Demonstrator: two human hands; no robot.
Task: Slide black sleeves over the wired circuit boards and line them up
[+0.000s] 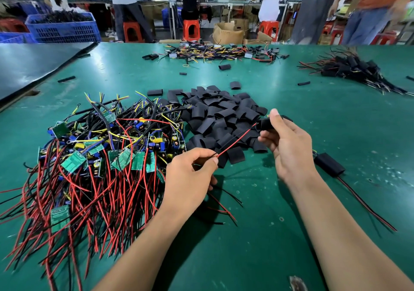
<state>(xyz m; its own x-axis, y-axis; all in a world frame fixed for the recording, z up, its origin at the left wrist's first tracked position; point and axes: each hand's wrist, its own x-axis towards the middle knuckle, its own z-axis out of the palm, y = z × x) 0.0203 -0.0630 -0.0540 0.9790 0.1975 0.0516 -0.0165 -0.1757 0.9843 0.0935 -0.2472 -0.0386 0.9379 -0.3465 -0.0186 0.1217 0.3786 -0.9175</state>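
A black sleeve [265, 125] is held above the surface [340, 115], gripped between the thumb and curled fingers of the right hand [289, 149]. A red and black wire pair [235, 141] runs from the sleeve's near end down to the left hand [190, 169], which pinches the wire tips between thumb and forefinger. Just behind the hands lies a pile of loose black sleeves [219, 115]. To its left sits a heap of wired circuit boards [100, 154]. One sleeved board [329, 164] lies on the surface right of the right hand, its wires trailing toward the near edge.
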